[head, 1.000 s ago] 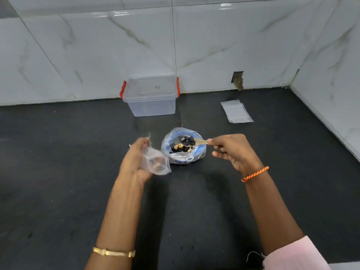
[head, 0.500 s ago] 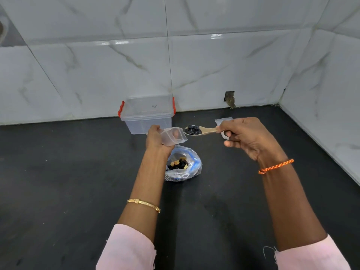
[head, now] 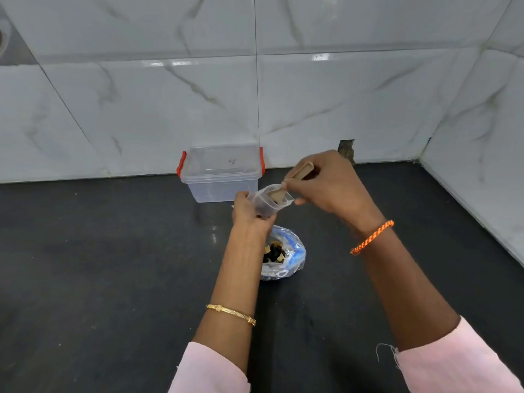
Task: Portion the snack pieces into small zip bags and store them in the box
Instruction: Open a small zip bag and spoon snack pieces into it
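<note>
My left hand holds a small clear zip bag up with its mouth open toward the right. A wooden spoon is gripped in my right hand, tilted down with its bowl inside the bag's mouth. Dark snack pieces show in the bottom of the small bag. Below my hands, on the black counter, sits the open blue-and-clear snack bag with dark and tan pieces in it. The clear storage box with red clips stands closed against the wall, just behind my left hand.
White marble tiles form the back wall and the right wall, meeting at a corner. The black counter stretches left and toward me. The stack of spare zip bags is hidden behind my right hand.
The spoon went from level beside the small bag to tipped into its mouth. My right hand turned over and moved left. The dark pieces left the spoon and now lie inside the bag.
</note>
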`<control>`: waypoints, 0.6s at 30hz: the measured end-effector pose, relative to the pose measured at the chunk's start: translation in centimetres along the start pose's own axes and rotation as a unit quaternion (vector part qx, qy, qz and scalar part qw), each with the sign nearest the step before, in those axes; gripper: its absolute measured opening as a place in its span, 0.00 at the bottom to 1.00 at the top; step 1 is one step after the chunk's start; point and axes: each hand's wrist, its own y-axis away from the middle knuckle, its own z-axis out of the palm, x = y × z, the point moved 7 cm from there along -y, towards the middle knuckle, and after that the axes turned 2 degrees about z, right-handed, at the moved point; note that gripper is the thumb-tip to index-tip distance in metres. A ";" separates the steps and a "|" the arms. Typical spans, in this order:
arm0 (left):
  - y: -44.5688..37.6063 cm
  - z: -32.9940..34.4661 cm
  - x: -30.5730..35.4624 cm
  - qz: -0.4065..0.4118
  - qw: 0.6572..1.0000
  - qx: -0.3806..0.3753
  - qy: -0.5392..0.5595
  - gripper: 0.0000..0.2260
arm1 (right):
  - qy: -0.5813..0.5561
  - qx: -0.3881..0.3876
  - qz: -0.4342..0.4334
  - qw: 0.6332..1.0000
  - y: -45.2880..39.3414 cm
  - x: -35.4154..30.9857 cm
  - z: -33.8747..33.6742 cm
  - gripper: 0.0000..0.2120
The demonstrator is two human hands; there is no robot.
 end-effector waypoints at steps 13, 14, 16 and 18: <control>2.1 -0.9 2.1 -0.020 0.998 -0.002 0.060 0.05 | -0.080 0.163 -0.120 0.976 2.6 0.0 -2.0 0.04; 2.7 -1.5 2.7 -0.015 0.998 0.002 0.059 0.06 | -0.127 0.177 -0.082 0.973 2.8 1.2 -2.7 0.04; 3.9 -2.8 4.0 -0.004 0.997 0.013 0.071 0.07 | -0.190 0.163 -0.020 0.968 3.2 3.6 -3.1 0.04; 5.0 -4.1 4.7 0.003 0.998 0.028 0.060 0.07 | -0.176 0.103 0.018 0.979 3.7 5.1 -1.8 0.04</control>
